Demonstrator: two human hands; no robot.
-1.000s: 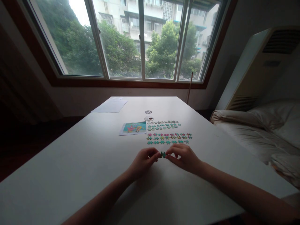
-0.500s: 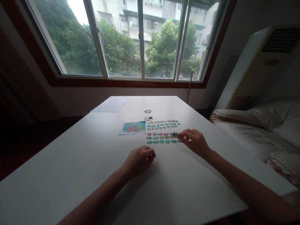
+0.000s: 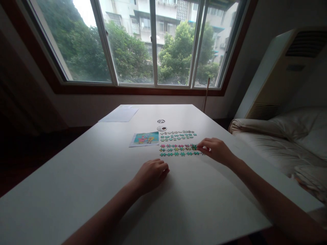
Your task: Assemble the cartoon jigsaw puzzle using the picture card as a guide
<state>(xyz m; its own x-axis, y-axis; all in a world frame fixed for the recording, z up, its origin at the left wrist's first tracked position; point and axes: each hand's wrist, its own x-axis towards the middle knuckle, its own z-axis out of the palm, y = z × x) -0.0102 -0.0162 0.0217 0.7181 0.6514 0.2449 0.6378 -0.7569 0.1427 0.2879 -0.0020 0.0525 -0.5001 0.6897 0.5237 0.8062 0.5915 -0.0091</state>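
The puzzle pieces (image 3: 176,154) are coloured teal, pink and yellow; at their nine o'clock, the picture sheet (image 3: 144,139) is printed with pink and yellow figures on turquoise. The table (image 3: 76,163) is coloured white.

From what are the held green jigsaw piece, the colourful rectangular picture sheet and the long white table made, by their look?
Green jigsaw piece: probably cardboard, from its notched outline; finish too small to tell. Picture sheet: likely printed paper, thin, with a pale margin; gloss unclear. White table: perhaps laminate or painted board, smooth, with a soft sheen at its far end.
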